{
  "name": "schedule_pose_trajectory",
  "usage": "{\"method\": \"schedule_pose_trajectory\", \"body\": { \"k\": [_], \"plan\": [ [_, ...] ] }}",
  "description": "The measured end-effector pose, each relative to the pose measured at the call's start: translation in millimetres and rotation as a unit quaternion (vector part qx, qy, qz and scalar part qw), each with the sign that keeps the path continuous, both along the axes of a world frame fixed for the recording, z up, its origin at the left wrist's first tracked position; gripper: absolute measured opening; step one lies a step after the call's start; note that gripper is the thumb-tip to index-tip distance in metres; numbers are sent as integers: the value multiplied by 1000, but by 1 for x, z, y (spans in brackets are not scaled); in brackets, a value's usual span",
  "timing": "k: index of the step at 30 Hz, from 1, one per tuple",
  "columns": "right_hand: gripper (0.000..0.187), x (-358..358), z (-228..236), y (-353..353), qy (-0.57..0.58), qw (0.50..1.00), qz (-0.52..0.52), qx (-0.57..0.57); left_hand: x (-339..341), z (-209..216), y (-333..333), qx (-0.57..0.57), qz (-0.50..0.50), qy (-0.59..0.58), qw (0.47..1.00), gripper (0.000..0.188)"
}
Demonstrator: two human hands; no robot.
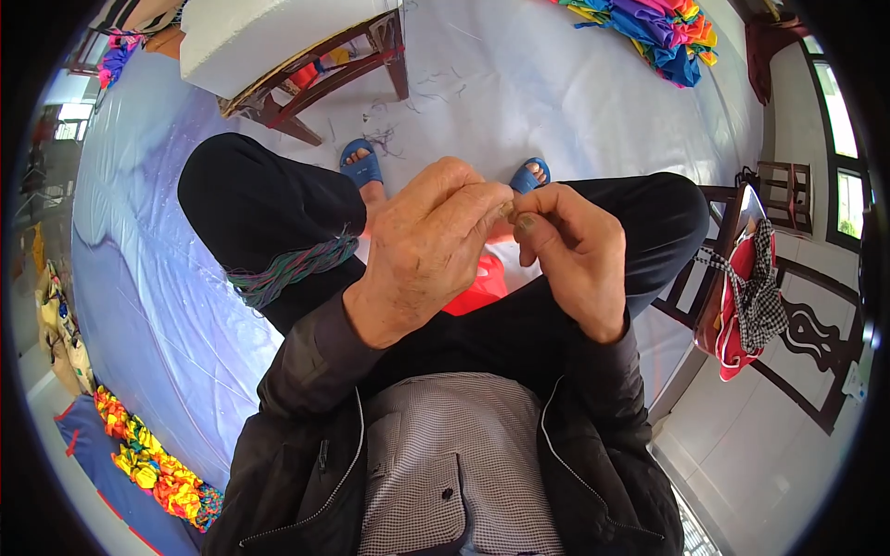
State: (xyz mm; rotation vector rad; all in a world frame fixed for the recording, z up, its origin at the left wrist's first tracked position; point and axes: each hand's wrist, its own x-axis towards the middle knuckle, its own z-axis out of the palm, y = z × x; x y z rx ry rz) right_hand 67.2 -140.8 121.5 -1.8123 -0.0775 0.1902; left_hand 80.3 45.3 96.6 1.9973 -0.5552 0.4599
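My left hand [426, 246] and my right hand [586, 255] meet in front of me, above my lap. Thumb and fingers are pinched on both, and the fingertips almost touch. Whatever lies between them is too small to make out. A bundle of thin multicoloured threads [295, 267] is draped over my left thigh, to the left of my left hand. Below the hands, between my legs, part of something bright red [480, 285] shows; my hands and thighs hide the rest.
A wooden stool [343, 69] with a white block on top stands ahead left, thread scraps [385, 139] beside it. Colourful cloth [663, 37] lies far right, more yellow-red cloth [153, 463] at lower left. A wooden chair [816, 324] with a checked-strap red bag [742, 310] is at right.
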Motion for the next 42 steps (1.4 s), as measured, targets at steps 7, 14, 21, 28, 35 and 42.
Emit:
{"method": "schedule_pose_trajectory", "body": {
  "k": [7, 14, 21, 28, 35, 42],
  "plan": [
    [10, -2, -12, -8, 190, 919, -31, 345, -1, -11, -6, 10, -10, -17, 1000, 26],
    [15, -6, -27, 2, 108, 891, -110, 428, -6, -6, -12, 26, -14, -16, 999, 28],
    [14, -6, -27, -3, -34, 983, -137, 119, -9, -5, -12, 20, -20, -15, 999, 27],
    [15, -4, -19, -19, 226, 909, -62, 345, -4, -11, -3, 2, 18, 62, 998, 25],
    [19, -11, -16, -10, 312, 837, 14, 450, 4, -28, -3, 17, 14, 10, 1000, 25],
    [20, -13, -26, 4, 203, 832, -78, 510, -10, -20, -17, 52, -5, -36, 998, 27]
  ]
}}
